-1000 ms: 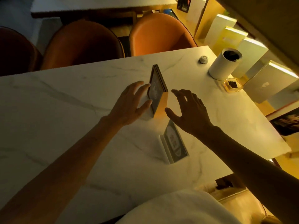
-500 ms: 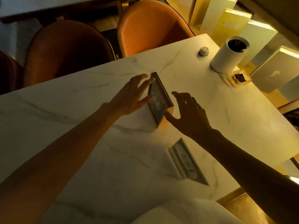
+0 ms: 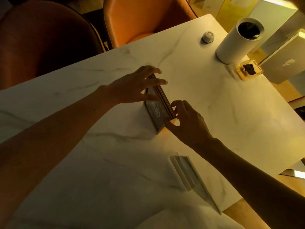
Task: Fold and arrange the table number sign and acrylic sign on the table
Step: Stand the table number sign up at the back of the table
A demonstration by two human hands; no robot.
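Observation:
A dark, tent-shaped table number sign (image 3: 156,111) with a gold edge stands upright in the middle of the white marble table (image 3: 214,100). My left hand (image 3: 133,86) grips its far end, with fingers over the top ridge and thumb on the dark face. At the near end my right hand (image 3: 186,123) pinches the sign's corner between thumb and fingers. A clear acrylic sign (image 3: 189,176) lies nearer to me, close to the table's near edge, untouched and partly under my right forearm.
At the far right corner of the table stand a white cylinder (image 3: 236,43), a small round white object (image 3: 208,36) and a small amber holder (image 3: 249,71). Orange and brown chairs (image 3: 142,22) line the far side. Pale boxes sit beyond the right edge.
Both hands have closed in from either side and taken hold of the table number sign. The view has shifted closer and farther over the table.

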